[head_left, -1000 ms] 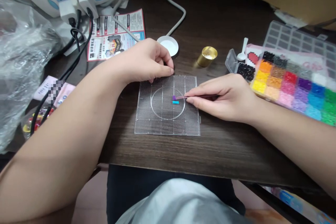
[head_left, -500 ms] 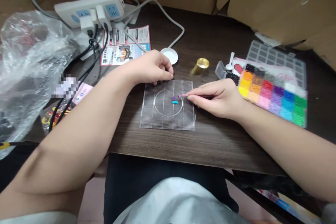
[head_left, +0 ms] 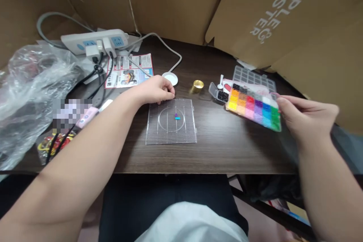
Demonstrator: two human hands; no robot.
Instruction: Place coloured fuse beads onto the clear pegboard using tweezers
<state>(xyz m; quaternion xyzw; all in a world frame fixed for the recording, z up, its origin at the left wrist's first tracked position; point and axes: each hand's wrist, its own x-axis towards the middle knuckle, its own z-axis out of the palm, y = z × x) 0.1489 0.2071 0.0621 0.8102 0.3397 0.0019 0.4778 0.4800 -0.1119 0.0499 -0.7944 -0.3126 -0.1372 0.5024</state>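
My left hand (head_left: 159, 90) is closed, thumb against fingers, at the far edge of a clear square pegboard (head_left: 153, 132); what the fingers pinch, if anything, is hidden. Near the middle of the board, a few purple beads (head_left: 176, 115) stand beside a short blue row of beads (head_left: 177, 118). My right hand (head_left: 307, 115) is closed around thin pink tweezers (head_left: 274, 93), whose tips point left over the far right part of the bead box (head_left: 255, 107). This box has compartments sorted by colour.
A small open case of black beads (head_left: 222, 95), a white scoop (head_left: 220, 82) and a gold cup (head_left: 197, 86) stand between board and box. A white charging disc (head_left: 170, 79), power strip (head_left: 93, 41), leaflet (head_left: 130, 72) and plastic bag (head_left: 36, 94) lie left. Cardboard walls rise behind.
My right hand has moved from the board right to the bead box with the tweezers. One purple bead beside the others no longer shows apart. The left hand stays; the view has shifted.
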